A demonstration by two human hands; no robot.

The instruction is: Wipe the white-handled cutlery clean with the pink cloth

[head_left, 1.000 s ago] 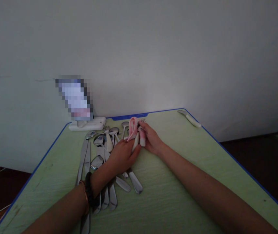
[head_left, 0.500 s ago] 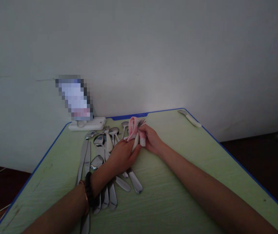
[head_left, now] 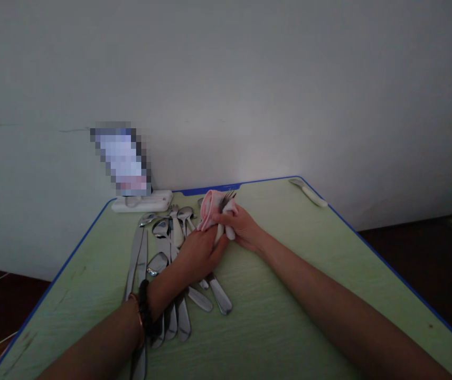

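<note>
My left hand (head_left: 202, 250) is closed around the pale handle of a fork (head_left: 228, 199), its metal tines pointing up and away from me. A pink and white cloth (head_left: 210, 205) lies folded about the fork's neck. Pinched in my right hand (head_left: 245, 227) is that cloth, with the thumb pressing it against the fork just below the tines. Under and beside my left forearm spread several spoons (head_left: 161, 228) and knives (head_left: 134, 253), partly hidden by the arm. A small fork with a pale handle (head_left: 177, 227) lies among them.
At the far right corner of the green table (head_left: 289, 295) rests a pale-handled knife (head_left: 308, 193). A blurred phone (head_left: 121, 158) leans upright on a white stand (head_left: 147, 201) at the back left. Behind the table rises a grey wall (head_left: 250, 95).
My right thumb has moved left over the fork's neck, pressing the cloth there. The cloth has shifted slightly left and folded differently. My left hand stays almost in place.
</note>
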